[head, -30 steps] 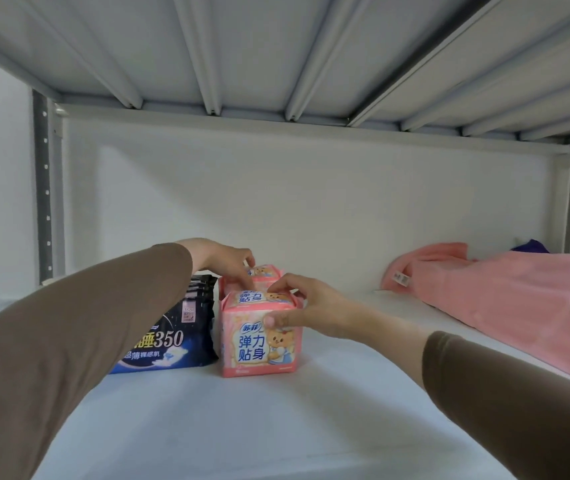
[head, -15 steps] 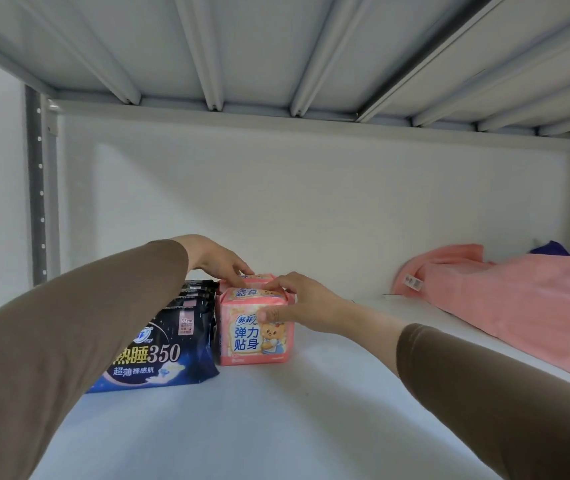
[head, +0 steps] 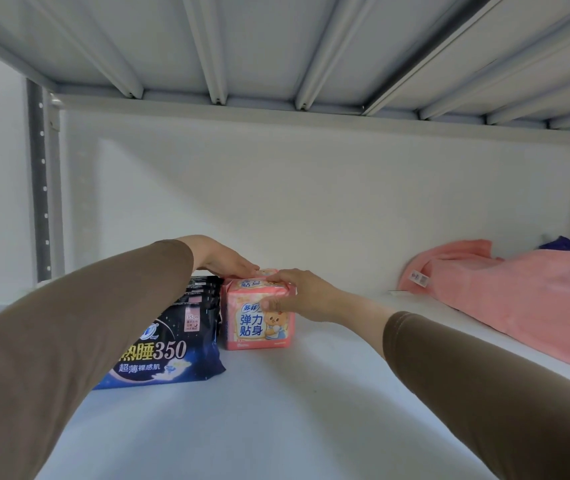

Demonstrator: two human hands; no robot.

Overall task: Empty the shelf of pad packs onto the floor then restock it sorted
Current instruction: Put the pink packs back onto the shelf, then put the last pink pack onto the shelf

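A row of pink pad packs (head: 249, 327) with a bear print stands on the white shelf (head: 276, 410), left of centre. My right hand (head: 306, 296) grips the front pink pack, thumb on its face and fingers over its top. My left hand (head: 228, 263) lies flat with straight fingers on the top of a pink pack behind it. A row of dark blue pad packs (head: 172, 348) marked 350 stands just left of the pink ones, touching them; my left forearm hides part of it.
A pink towel (head: 505, 292) lies along the shelf's right side, with something purple (head: 558, 243) behind it. The upper shelf's ribbed underside (head: 276, 46) hangs low overhead. A grey perforated post (head: 39, 188) stands at the back left.
The pink packs sit farther back on the shelf, close against the blue row. Both hands stay on them, and the left fingers have flattened.
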